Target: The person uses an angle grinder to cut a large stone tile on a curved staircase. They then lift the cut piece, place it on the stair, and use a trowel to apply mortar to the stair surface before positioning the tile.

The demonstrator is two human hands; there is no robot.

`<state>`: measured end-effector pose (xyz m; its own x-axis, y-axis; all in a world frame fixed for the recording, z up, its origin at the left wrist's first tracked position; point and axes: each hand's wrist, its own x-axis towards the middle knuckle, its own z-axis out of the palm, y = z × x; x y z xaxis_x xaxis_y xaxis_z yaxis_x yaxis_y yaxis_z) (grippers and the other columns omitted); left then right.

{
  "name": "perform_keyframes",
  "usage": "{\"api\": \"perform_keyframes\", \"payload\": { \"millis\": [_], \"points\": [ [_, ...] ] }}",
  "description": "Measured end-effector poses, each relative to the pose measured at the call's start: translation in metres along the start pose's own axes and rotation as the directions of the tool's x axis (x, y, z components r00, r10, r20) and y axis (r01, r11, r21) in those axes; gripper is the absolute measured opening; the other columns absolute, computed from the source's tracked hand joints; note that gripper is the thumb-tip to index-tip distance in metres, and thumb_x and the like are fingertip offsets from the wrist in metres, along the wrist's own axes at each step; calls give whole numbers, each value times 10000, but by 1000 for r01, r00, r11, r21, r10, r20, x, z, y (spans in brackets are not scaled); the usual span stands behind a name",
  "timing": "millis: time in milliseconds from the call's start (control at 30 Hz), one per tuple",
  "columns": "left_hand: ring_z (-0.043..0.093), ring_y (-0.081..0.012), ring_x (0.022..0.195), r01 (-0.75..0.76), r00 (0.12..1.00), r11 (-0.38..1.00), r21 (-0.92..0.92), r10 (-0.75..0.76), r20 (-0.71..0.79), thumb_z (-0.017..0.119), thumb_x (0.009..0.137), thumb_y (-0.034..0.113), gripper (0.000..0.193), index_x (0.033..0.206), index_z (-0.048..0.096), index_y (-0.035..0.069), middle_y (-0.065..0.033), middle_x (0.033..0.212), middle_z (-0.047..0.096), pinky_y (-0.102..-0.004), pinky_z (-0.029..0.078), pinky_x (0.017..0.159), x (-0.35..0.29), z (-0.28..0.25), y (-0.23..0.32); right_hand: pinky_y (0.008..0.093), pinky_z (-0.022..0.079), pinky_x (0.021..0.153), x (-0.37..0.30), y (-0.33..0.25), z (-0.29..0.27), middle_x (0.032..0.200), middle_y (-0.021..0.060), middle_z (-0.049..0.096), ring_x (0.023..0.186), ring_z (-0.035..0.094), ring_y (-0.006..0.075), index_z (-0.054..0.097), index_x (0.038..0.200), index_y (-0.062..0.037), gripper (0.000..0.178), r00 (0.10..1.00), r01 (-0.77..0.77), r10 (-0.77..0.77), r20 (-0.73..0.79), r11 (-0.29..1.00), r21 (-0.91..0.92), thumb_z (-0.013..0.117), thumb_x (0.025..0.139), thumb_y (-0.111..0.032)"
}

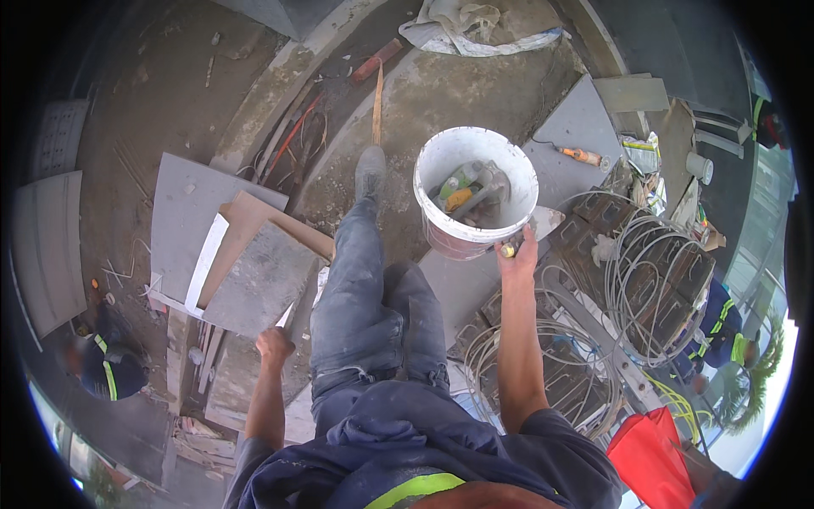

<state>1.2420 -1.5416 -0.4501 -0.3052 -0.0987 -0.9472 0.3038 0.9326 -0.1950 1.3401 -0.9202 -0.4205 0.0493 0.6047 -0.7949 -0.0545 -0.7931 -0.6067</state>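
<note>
While clenching left hand (pixel 275 343), holding a round white plastic bucket (pixel 476 146)

Gripping bucket rim, upper centre, with curled right hand (pixel 519 248), beside a round brass-coloured knob (pixel 508 250). Lower left, clenched near a flat grey panel (pixel 259 284); cannot tell whether around anything.

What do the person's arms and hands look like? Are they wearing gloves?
No gloves: the left hand and right hand are both bare. The forearms are uncovered too, and I see no watch or bracelet on either wrist. Higher up, there are dark, short sleeves.
</note>
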Motion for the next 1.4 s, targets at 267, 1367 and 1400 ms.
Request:
{"api": "perform_keyframes", "payload": {
  "millis": [267,1367,1400],
  "points": [
    [796,-427,1037,-11,970,999,47,22,-242,742,845,90,260,1090,829,78,-202,1113,789,-517,652,890,0,-178,88,548,523,1106,195,-59,265,1431,73,642,1310,630,277,588,1465,-125,354,975,-16,-14,220,991,133,534,1170,-313],
    [776,-454,1029,-57,817,801,-596,-305,-489,825,797,351,450,1204,815,159,-228,1044,812,-556,609,913,-193,-558,478,342,434,421,422,-286,175,701,16,564,489,503,131,606,1063,-117,165,882,-65,427,201,532,-845,757,1003,-147],
    [774,-455,1038,-90,821,769,-633,-303,-484,829,793,364,464,1207,814,155,-230,1054,812,-553,610,920,-192,-565,483,335,429,413,420,-293,178,701,18,562,488,502,129,609,1116,-113,188,880,-42,426,208,507,-861,755,998,-129]
  ]
}}
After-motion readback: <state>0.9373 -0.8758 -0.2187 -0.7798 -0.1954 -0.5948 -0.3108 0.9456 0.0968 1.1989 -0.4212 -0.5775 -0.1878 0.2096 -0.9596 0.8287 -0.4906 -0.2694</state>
